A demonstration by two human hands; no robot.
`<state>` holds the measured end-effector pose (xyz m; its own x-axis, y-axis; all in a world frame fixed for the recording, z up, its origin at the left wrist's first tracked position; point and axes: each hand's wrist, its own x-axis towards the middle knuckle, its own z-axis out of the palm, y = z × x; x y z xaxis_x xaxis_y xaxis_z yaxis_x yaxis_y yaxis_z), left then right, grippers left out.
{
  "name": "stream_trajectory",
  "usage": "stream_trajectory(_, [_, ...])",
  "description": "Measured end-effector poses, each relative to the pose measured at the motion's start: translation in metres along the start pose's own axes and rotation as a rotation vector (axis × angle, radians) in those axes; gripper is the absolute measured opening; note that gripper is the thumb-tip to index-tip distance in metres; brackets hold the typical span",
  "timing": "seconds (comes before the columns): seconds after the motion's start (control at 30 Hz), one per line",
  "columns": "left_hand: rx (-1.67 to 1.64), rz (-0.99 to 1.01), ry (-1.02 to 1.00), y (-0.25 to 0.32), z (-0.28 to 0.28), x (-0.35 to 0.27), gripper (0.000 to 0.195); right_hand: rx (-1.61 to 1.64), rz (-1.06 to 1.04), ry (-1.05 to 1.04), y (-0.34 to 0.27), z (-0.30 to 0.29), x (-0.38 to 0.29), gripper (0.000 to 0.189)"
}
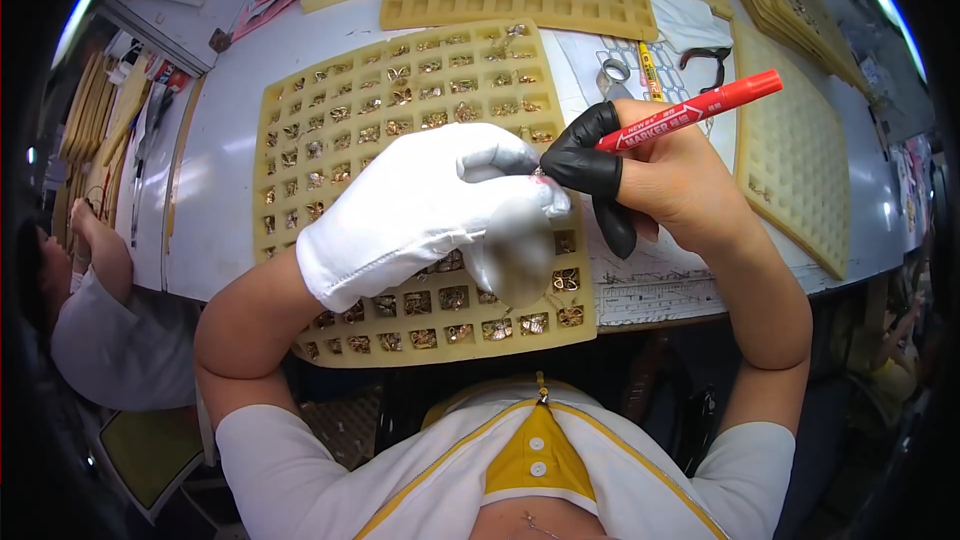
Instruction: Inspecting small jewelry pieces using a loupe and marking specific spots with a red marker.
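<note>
My left hand [442, 195], in a white cloth glove, pinches a small metal jewelry piece [538, 172] between thumb and fingertips. Black finger cots cover fingers of my right hand [667, 180], whose fingertips meet the left ones at that piece. A red marker pen [690, 111] rests in the right hand, its capped-looking end pointing up to the right. Beneath the hands lies a yellow compartment tray [574, 255] with small jewelry pieces in most of its cells. A blurred grey oval spot hides part of the left glove and tray.
More yellow trays [517, 11] lie at the back, another tray [795, 165] at right. Near the right hand are a tape roll [616, 70], a yellow marker [649, 71], dark-handled pliers [705, 56] and a ruler [660, 298]. Another person [112, 330] sits at far left.
</note>
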<state>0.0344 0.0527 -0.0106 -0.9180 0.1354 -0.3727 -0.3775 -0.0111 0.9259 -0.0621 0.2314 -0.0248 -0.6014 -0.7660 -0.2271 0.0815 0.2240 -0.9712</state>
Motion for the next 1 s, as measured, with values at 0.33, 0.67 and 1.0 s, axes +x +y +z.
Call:
stream_trajectory(0.33, [0.014, 0.035, 0.01, -0.003, -0.002, 0.0, 0.026, -0.014, -0.023, 0.049, -0.001, -0.005, 0.0, 0.018])
stream_trajectory(0.67, [-0.035, -0.01, 0.008, -0.001, -0.002, 0.002, 0.029, 0.005, -0.015, 0.053, -0.004, -0.006, -0.001, 0.017])
stream_trajectory(1.0, [-0.002, -0.033, -0.025, 0.0, -0.004, 0.002, 0.031, 0.035, -0.009, 0.039, -0.003, -0.005, 0.0, 0.018])
